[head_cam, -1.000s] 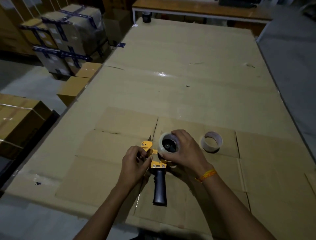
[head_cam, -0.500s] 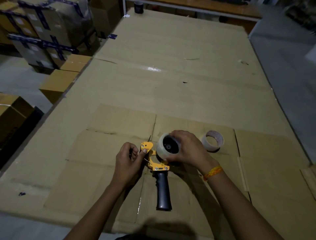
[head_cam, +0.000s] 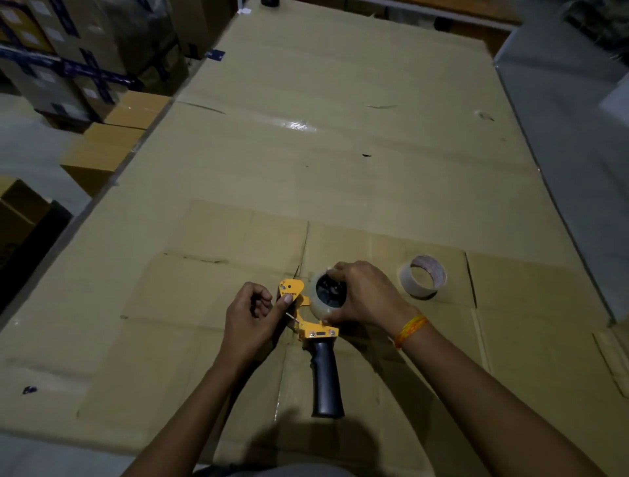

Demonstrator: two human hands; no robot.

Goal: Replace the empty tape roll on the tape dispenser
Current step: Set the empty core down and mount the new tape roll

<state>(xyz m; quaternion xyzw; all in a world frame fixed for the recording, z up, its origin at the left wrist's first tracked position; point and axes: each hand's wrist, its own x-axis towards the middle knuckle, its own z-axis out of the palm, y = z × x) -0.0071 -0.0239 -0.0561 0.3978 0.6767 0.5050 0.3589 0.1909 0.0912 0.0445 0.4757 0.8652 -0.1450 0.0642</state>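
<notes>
A yellow tape dispenser (head_cam: pixel 315 332) with a black handle lies on the cardboard-covered table (head_cam: pixel 340 153). A clear tape roll (head_cam: pixel 320 301) sits over its black hub. My right hand (head_cam: pixel 366 296) wraps the roll from the right side. My left hand (head_cam: pixel 253 311) pinches the dispenser's yellow front plate, thumb on its face. An empty tape roll (head_cam: pixel 423 277), a thin cardboard ring, stands on the table to the right of my right hand, apart from it.
Flattened cardboard sheets (head_cam: pixel 211 272) cover the table under the dispenser. Taped cartons (head_cam: pixel 61 61) and plain boxes (head_cam: pixel 102 149) stand on the floor beyond the table's left edge. A small dark object (head_cam: pixel 270 2) sits at the table's far end.
The roll has tilted and settled lower over the hub under my right hand. My left thumb has shifted onto the yellow front plate. The view has moved closer.
</notes>
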